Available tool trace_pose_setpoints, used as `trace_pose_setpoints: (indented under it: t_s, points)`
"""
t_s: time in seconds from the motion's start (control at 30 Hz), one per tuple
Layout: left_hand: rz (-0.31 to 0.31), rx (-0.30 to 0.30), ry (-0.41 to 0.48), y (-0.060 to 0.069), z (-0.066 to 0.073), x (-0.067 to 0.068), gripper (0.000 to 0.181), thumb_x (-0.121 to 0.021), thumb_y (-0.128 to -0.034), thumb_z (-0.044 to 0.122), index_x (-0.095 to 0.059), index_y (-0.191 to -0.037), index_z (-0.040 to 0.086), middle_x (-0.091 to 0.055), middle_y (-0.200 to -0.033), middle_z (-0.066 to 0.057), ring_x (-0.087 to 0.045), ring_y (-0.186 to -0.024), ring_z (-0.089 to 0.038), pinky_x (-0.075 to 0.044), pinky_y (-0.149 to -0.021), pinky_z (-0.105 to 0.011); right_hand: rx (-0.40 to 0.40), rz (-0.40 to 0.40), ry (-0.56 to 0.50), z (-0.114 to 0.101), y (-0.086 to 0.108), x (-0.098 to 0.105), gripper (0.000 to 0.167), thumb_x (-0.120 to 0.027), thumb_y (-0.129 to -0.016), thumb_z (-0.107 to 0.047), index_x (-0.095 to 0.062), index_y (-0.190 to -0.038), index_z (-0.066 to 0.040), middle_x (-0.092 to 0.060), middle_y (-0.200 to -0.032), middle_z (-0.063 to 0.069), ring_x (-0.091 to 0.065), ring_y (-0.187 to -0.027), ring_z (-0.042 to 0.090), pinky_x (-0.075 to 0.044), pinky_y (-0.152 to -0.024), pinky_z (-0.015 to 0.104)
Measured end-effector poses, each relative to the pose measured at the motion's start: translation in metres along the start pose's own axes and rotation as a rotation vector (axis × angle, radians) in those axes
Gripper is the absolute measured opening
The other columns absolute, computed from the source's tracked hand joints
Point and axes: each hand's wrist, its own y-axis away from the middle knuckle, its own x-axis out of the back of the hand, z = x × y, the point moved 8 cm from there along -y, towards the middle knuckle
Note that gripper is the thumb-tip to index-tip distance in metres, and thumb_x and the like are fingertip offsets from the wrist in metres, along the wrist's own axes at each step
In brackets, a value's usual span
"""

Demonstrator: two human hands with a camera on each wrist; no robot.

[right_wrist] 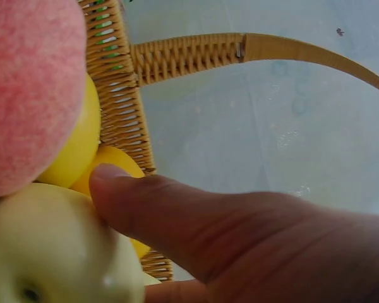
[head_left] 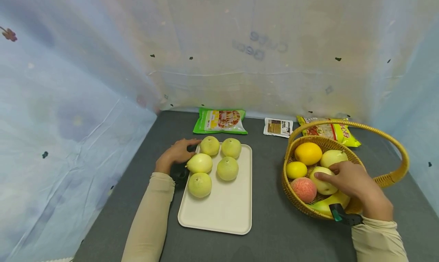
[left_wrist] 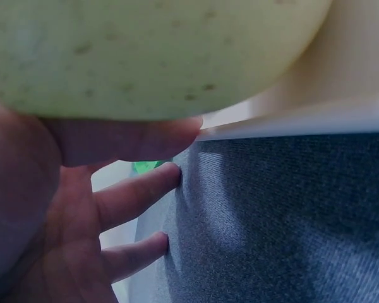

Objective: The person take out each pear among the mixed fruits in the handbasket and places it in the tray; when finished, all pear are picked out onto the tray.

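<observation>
My right hand (head_left: 353, 178) reaches into a woven basket (head_left: 288, 195) and holds a pale yellow-green pear (head_left: 319, 177). In the right wrist view the thumb lies along the side of this pear (right_wrist: 57, 246); the other fingers are mostly hidden. At the upper left of a cream tray (head_left: 223, 216), my left hand (head_left: 178, 151) rests with fingers loosely spread. In the left wrist view, its fingertips (left_wrist: 170, 170) are by the tray rim and the dark tabletop, beneath a speckled pale green fruit (left_wrist: 145, 57). Several pale green fruits (head_left: 228, 168) sit on the tray.
The basket also holds a peach (head_left: 304, 189), a lemon (head_left: 296, 170), an orange (head_left: 308, 153), another pear (head_left: 333, 158) and a banana (head_left: 326, 205). Its tall handle (head_left: 399, 151) arches over the right side. Behind lie a green packet (head_left: 221, 121), a white packet (head_left: 278, 127) and a yellow packet (head_left: 348, 134).
</observation>
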Motion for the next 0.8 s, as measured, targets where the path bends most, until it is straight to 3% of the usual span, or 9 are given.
trace_pose_setpoints:
  t_s: [0.07,0.13,0.23,0.4,0.6,0.67,0.8]
  points:
    - [-0.001,0.003,0.003,0.000,0.001,0.000,0.061,-0.062,-0.1093,0.022,-0.047,-0.169,0.025,-0.036,-0.175,-0.025,-0.019,-0.165,-0.055,-0.022,-0.127,-0.081,0.003,0.013,0.003,-0.002,-0.002,-0.001,0.062,-0.069,-0.103,-0.061,-0.075,-0.105,0.000,-0.074,-0.089,0.009,-0.067,-0.084,0.033,-0.050,-0.071,0.043]
    - [-0.002,0.006,0.006,0.000,0.001,0.000,0.061,-0.062,-0.1093,0.022,-0.048,-0.169,0.026,-0.036,-0.175,-0.025,-0.017,-0.166,-0.055,-0.020,-0.128,-0.081,0.003,0.021,0.004,-0.002,-0.003,-0.002,0.058,-0.071,-0.102,-0.060,-0.074,-0.103,-0.001,-0.072,-0.086,0.007,-0.066,-0.083,0.034,-0.049,-0.070,0.042]
    - [-0.002,0.003,0.004,0.000,0.002,0.000,0.062,-0.062,-0.1091,0.022,-0.048,-0.169,0.025,-0.036,-0.175,-0.025,-0.018,-0.166,-0.055,-0.020,-0.128,-0.080,-0.007,0.023,-0.003,-0.001,-0.005,-0.003,0.063,-0.073,-0.101,-0.059,-0.073,-0.111,0.003,-0.074,-0.091,0.013,-0.066,-0.087,0.039,-0.049,-0.070,0.043]
    - [0.001,-0.005,0.002,-0.001,0.001,0.000,0.061,-0.062,-0.1090,0.021,-0.048,-0.169,0.025,-0.036,-0.175,-0.025,-0.018,-0.166,-0.055,-0.021,-0.128,-0.080,-0.016,0.040,-0.025,0.001,-0.004,-0.006,0.080,-0.077,-0.098,-0.060,-0.067,-0.131,0.013,-0.076,-0.113,0.031,-0.068,-0.097,0.049,-0.056,-0.076,0.053]
    - [-0.008,-0.002,-0.008,-0.001,0.001,0.000,0.061,-0.062,-0.1098,0.022,-0.047,-0.169,0.024,-0.034,-0.176,-0.027,-0.017,-0.165,-0.056,-0.021,-0.128,-0.081,-0.014,0.101,-0.040,-0.002,0.005,-0.004,0.089,-0.082,-0.094,-0.055,-0.059,-0.143,0.017,-0.070,-0.126,0.039,-0.067,-0.104,0.056,-0.057,-0.080,0.060]
    - [-0.009,-0.003,-0.010,0.000,0.001,0.000,0.061,-0.062,-0.1099,0.022,-0.047,-0.169,0.024,-0.033,-0.176,-0.028,-0.017,-0.165,-0.057,-0.021,-0.127,-0.081,-0.001,0.125,-0.037,-0.006,0.009,0.001,0.090,-0.082,-0.094,-0.053,-0.057,-0.145,0.018,-0.069,-0.127,0.041,-0.067,-0.104,0.055,-0.056,-0.079,0.059]
    - [-0.006,-0.005,-0.007,0.001,0.001,0.001,0.061,-0.061,-0.1096,0.020,-0.047,-0.169,0.023,-0.034,-0.175,-0.029,-0.019,-0.165,-0.057,-0.022,-0.127,-0.081,0.041,0.173,-0.060,-0.017,0.019,0.013,0.089,-0.086,-0.093,-0.049,-0.057,-0.148,0.015,-0.070,-0.125,0.038,-0.070,-0.097,0.045,-0.053,-0.069,0.044]
